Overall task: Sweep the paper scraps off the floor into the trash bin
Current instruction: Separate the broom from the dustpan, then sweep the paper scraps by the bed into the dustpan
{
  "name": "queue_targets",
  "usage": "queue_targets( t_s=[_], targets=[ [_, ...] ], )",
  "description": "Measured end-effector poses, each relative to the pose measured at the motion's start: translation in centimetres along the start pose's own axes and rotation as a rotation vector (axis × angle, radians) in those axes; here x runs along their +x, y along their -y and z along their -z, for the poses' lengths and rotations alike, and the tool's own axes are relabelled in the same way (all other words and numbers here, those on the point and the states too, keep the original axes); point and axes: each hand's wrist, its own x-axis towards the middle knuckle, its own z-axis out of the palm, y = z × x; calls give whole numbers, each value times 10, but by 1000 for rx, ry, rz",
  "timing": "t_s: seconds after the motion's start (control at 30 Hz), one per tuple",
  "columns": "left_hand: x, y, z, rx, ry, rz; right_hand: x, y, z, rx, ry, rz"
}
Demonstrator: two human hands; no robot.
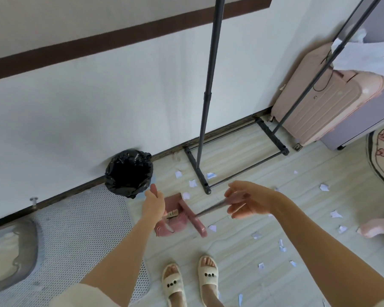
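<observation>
A black liner (129, 172) fills the trash bin. The dustpan (172, 226) and suitcase (315, 107) are pink. The paper scraps (325, 187) are white, the mat (75, 235) grey with dots, the slippers (207, 271) cream.

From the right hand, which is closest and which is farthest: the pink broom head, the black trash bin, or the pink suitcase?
From the right hand:
1. Pink broom head, lower left of it.
2. Black trash bin, farther left by the wall.
3. Pink suitcase, far upper right.

Paper scraps (192, 183) around pink broom (194, 223), bin (129, 173) nearby
</observation>
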Motion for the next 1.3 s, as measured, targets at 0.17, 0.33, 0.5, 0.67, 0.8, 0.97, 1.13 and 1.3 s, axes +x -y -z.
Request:
queue_targets(
  t_s=[0.17,0.33,0.5,0.67,0.8,0.97,1.13,1.3],
  targets=[
    [4,8,16,97,-26,-23,10,0,-15,-578,-62,-239],
    [8,10,31,129,-39,-37,13,14,-21,-539,-93,-193],
    [8,9,41,163,-30,-53,-2,40,-49,-745,-123,-98],
    [13,7,45,127,-21,-58,16,34,-71,-1011,-179,-72],
    [18,11,51,154,-17,-80,45,18,-70,-868,-209,-24],
    [27,17,56,177,-69,-133,78,9,-54,-41,-213,-11],
    [33,21,49,174,-153,-197,112,-5,-53,401,-114,89],
    [33,20,37,124,-179,-245,148,-11,-55,570,-107,23]
  ],
)
